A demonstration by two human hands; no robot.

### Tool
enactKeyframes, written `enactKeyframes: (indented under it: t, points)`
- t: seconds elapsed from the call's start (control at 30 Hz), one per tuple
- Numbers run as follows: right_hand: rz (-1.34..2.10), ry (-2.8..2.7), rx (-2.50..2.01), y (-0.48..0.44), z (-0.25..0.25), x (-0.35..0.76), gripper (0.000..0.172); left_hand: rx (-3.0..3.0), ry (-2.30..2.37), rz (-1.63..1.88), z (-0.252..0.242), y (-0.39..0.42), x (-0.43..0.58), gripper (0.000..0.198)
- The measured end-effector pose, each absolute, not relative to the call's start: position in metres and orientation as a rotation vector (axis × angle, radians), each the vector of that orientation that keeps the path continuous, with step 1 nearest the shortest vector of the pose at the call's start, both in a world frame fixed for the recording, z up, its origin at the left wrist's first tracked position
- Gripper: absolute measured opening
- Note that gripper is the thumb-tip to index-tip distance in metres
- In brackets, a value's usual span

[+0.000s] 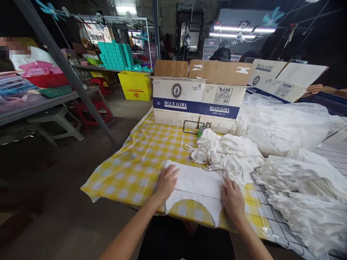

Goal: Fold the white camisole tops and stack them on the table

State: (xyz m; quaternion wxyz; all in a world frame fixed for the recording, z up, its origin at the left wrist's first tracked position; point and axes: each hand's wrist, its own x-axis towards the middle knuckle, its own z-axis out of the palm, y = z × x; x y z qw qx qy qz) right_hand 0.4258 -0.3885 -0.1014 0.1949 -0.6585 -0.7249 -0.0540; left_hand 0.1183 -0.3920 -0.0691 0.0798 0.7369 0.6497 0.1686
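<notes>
A white cloth bag point(196, 182) lies flat on the yellow checked tablecloth point(135, 166) at the table's near edge, its handle loop curving toward me. My left hand point(166, 182) presses flat on the bag's left edge, fingers stretched out. My right hand point(233, 202) rests flat on its right edge, fingers spread. Just behind the bag sits a loose heap of white cloth bags point(225, 153).
An open "Blue Girl" cardboard box point(197, 99) stands at the table's far side. Clear plastic sacks of white cloth point(284, 126) and bundled bags point(303, 195) fill the right. A slanted metal post point(67, 72), stools and shelving stand left. Another person's hand point(314, 89) shows far right.
</notes>
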Motion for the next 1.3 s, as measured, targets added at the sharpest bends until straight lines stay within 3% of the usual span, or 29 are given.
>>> enactKeyframes:
  t: [0.13, 0.33, 0.53, 0.73, 0.87, 1.07, 1.3]
  points:
    - [-0.11, -2.243, -1.69, -0.39, -0.108, 0.411, 0.043, 1.842, 2.435, 0.509, -0.063, -0.391, 0.087, 0.025]
    - [-0.005, -2.255, -1.692, -0.391, -0.109, 0.41, 0.046, 1.804, 2.384, 0.429, -0.067, -0.38, 0.08, 0.02]
    - [0.4, -1.951, -1.677, -0.453, -0.077, 0.42, 0.032, 1.847, 2.389, 0.488, -0.059, -0.388, 0.081, 0.005]
    - [1.272, -1.745, -1.86, -0.539, -0.115, 0.423, 0.031, 2.219, 1.912, 0.567, -0.055, -0.388, 0.127, 0.026]
    - [1.372, -1.154, -1.795, -0.539, -0.141, 0.407, 0.056, 2.507, 1.248, 0.48, -0.064, -0.387, 0.192, 0.044]
    - [1.465, -1.008, -1.494, -0.542, -0.135, 0.389, 0.034, 2.617, 0.919, 0.292, -0.08, -0.395, 0.237, 0.052]
    - [1.262, -0.866, -1.441, -0.541, -0.156, 0.383, 0.045, 2.671, 0.93, 0.299, -0.085, -0.398, 0.233, 0.053]
